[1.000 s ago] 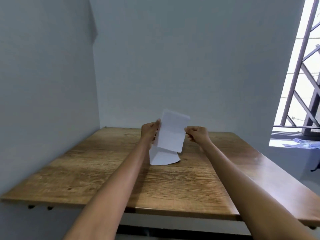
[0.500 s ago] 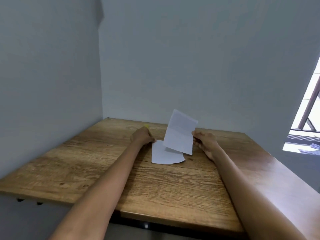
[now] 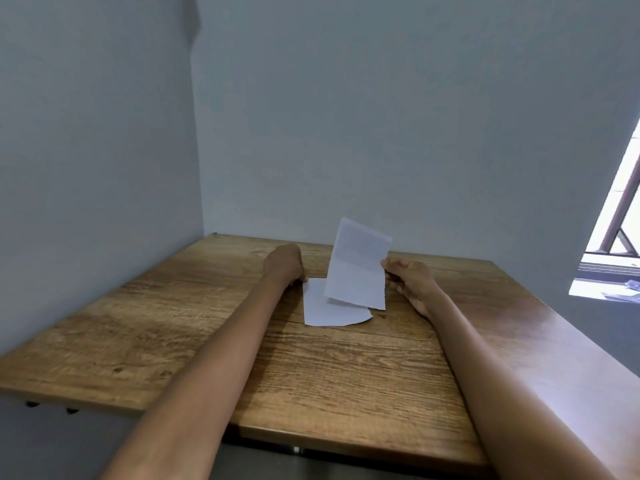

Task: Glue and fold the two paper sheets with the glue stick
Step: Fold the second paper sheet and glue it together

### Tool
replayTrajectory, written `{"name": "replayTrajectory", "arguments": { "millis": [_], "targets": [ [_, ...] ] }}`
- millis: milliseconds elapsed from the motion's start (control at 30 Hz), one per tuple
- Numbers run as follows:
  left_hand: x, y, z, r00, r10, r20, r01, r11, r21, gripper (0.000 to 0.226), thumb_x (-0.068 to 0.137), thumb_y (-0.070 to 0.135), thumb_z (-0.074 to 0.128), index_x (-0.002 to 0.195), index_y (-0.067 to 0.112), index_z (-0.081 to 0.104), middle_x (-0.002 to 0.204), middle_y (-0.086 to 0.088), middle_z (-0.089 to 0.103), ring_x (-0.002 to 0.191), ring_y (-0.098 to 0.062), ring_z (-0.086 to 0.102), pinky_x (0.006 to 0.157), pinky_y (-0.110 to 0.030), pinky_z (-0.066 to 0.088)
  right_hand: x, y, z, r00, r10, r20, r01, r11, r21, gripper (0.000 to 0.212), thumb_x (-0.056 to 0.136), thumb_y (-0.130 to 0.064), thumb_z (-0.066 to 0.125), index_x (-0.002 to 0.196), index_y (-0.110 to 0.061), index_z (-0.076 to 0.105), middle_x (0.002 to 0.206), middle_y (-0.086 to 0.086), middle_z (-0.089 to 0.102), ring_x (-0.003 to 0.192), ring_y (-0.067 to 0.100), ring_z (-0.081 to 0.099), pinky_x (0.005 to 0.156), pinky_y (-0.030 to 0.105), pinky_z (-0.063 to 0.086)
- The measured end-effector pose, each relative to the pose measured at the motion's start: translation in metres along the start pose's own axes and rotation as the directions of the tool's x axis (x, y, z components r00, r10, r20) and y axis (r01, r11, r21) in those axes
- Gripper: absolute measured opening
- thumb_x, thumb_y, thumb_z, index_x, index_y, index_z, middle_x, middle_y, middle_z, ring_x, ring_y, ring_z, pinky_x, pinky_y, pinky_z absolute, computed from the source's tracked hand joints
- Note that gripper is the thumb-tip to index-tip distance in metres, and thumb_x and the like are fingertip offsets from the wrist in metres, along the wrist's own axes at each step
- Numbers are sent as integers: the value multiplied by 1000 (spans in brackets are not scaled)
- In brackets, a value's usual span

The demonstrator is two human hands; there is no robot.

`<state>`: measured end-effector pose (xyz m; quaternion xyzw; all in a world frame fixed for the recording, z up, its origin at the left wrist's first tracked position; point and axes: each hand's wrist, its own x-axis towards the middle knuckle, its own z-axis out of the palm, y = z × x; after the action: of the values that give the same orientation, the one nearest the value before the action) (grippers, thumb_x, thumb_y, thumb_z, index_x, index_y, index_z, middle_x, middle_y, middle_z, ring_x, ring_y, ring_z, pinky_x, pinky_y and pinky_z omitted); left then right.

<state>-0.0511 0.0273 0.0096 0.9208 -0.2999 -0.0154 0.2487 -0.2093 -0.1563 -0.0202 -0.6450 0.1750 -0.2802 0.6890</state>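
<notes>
One white paper sheet [image 3: 323, 311] lies flat on the wooden table [image 3: 346, 382], toward the back middle. A second white sheet [image 3: 356, 271], creased across, stands upright over its right half. My right hand [image 3: 410, 282] pinches that upright sheet by its right edge. My left hand [image 3: 284, 265] is down on the table at the flat sheet's back left corner. Its back faces me and its fingers are hidden, so I cannot see whether it holds anything. No glue stick is in view.
Grey walls close in the table on the left and at the back. A barred window [image 3: 620, 233] with a sill lies to the right. The table's right edge runs along a drop beside the window.
My left hand let go of the upright sheet and dropped to the table at the flat sheet's corner. My right hand alone now holds the sheet, lower and further right.
</notes>
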Motion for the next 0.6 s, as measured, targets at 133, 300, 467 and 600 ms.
{"name": "replayTrajectory", "arguments": {
  "millis": [133,300,467,600],
  "targets": [
    [6,-7,1,998,-32,57,42,985,-166,14,79,10,72,87,-1,67,84,-14,71,63,-21,64,66,-32,57,1,0,-1,1000,5,1,-5,1000,-17,13,89,-15,63,96,-5,68,90,6,70,80,12,64,72,22,56],
    [10,-25,4,996,-36,77,69,875,-480,13,82,11,66,72,5,61,66,-7,65,46,-12,57,41,-19,48,0,-1,0,1000,9,20,-9,1000,-22,17,89,-16,64,99,-2,68,88,5,68,76,10,63,64,18,54],
    [8,-29,4,997,-56,-47,-6,579,-815,9,83,6,68,76,7,62,77,-11,67,63,-19,65,54,-26,57,-6,-1,7,999,12,42,-8,996,-93,24,88,-17,65,105,0,68,88,7,68,76,11,63,61,15,52],
    [8,-25,2,972,-35,-233,-180,525,-832,16,83,2,67,98,5,67,90,-14,68,80,-25,68,76,-36,59,-9,-1,13,997,27,74,-15,986,-165,19,87,-19,66,99,-6,70,77,-2,71,66,4,64,57,12,49]
  ]
}}
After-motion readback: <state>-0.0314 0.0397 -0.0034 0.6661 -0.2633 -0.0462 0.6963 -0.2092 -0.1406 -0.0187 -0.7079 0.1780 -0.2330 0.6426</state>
